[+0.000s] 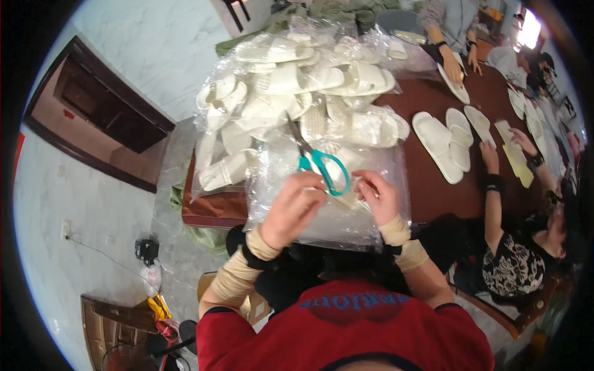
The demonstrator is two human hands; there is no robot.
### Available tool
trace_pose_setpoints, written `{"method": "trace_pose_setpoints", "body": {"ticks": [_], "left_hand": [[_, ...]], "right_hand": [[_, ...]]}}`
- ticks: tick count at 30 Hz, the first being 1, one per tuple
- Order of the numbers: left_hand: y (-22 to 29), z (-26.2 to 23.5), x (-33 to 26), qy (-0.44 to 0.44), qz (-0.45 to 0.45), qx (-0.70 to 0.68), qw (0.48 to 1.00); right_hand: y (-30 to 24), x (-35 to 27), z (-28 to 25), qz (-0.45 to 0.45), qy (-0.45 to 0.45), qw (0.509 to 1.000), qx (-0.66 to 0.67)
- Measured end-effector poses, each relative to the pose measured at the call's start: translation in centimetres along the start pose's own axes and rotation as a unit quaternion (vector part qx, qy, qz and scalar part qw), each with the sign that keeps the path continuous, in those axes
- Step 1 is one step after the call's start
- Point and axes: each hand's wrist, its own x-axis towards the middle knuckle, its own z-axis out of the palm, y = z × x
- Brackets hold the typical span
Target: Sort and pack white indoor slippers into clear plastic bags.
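Teal-handled scissors (pixel 337 176) lie over clear plastic bags, dark blades toward the slipper heap. Beside the handles is my left hand (pixel 294 207), its fingers curled and pinched together. Whether it touches the scissors I cannot tell. On their other side, my right hand (pixel 379 198) has bent fingers drawn in toward the thumb; what they pinch is too small to make out. Under both hands spreads a clear plastic bag (pixel 291 226). White slippers (pixel 226 171), many of them in clear bags, are heaped beyond my hands. Beige wraps cover both my wrists.
The brown table (pixel 427 191) continues to the right, carrying loose white slippers (pixel 436 145). A co-worker's hands (pixel 489 157) work there near a yellowish piece (pixel 516 164). Another person's hand (pixel 453 67) holds a slipper at the far side. A grey tub (pixel 399 21) stands behind the heap.
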Motion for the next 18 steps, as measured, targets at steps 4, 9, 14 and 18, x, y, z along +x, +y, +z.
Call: {"method": "trace_pose_setpoints", "body": {"ticks": [4, 9, 14, 18], "left_hand": [[1.2, 8.4, -2.7, 0.034, -0.096, -0.053, 0.993], [2.1, 14.5, -5.0, -0.006, -0.102, -0.127, 0.987], [2.5, 15.1, -3.4, -0.09, -0.031, -0.152, 0.984], [0.4, 13.9, -1.5, 0.036, -0.061, -0.092, 0.993]], "right_hand": [[-0.3, -2.6, -0.6, -0.103, 0.124, 0.981, -0.107], [2.4, -6.7, -3.6, -0.099, -0.026, 0.948, -0.302], [4.4, -6.8, -5.3, 0.069, -0.027, 0.974, -0.215], [5.1, -4.6, -4.6, -0.02, 0.024, 0.962, -0.272]]}}
